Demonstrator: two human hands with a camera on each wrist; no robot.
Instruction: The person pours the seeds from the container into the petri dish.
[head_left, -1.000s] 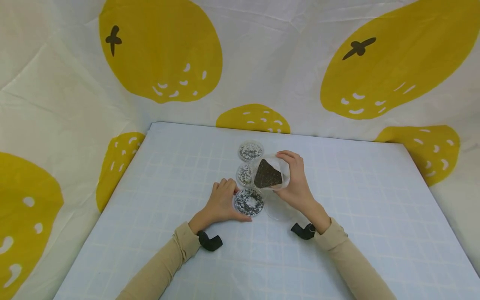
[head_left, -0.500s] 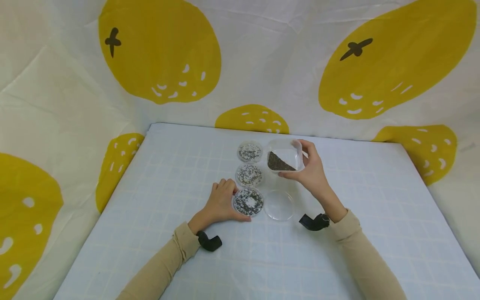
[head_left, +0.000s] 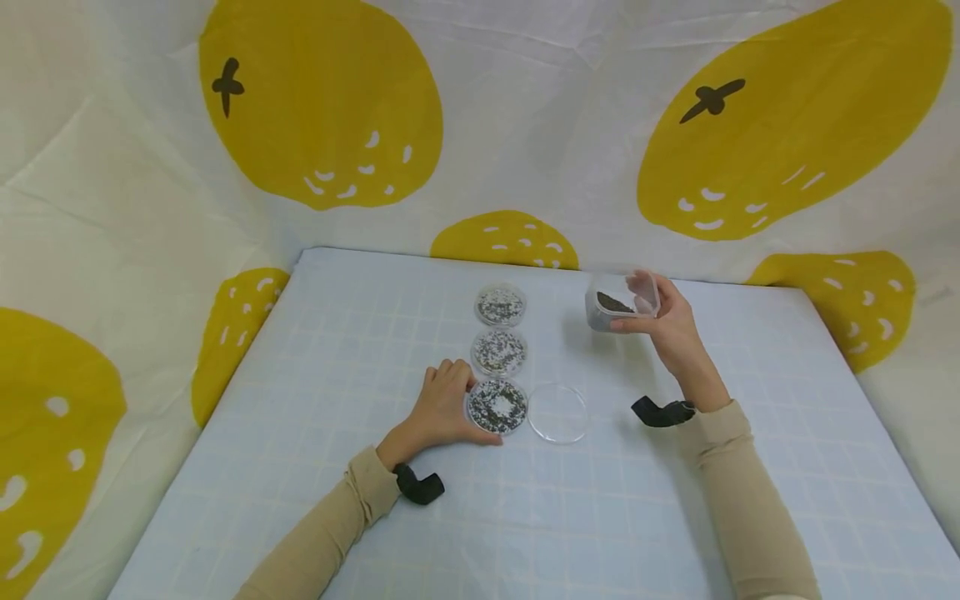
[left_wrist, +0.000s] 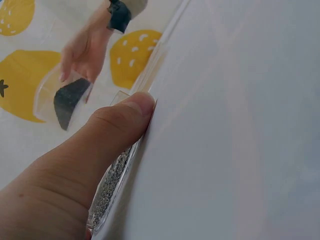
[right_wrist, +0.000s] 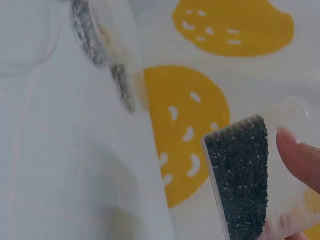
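My left hand [head_left: 444, 405] curls its fingers and thumb around the side of the nearest petri dish [head_left: 497, 406], which holds dark and white grains with a pale patch in the middle. In the left wrist view the thumb [left_wrist: 120, 120] presses the dish's edge. My right hand [head_left: 670, 325] holds a clear square plastic tub [head_left: 600, 315] above the table at the back right, tilted. Dark granules [right_wrist: 239, 175] lie heaped to one side inside the tub, as the right wrist view shows.
Two more grain-filled petri dishes, the middle one [head_left: 499, 351] and the far one [head_left: 500, 305], line up behind the nearest. A clear round lid or dish [head_left: 558, 413] lies right beside it. A fruit-print cloth [head_left: 525, 150] hangs behind the table [head_left: 360, 308].
The right hand has carried the tub from over the dishes to the right and back, tipping it nearer upright. The left hand has stayed on the nearest dish.
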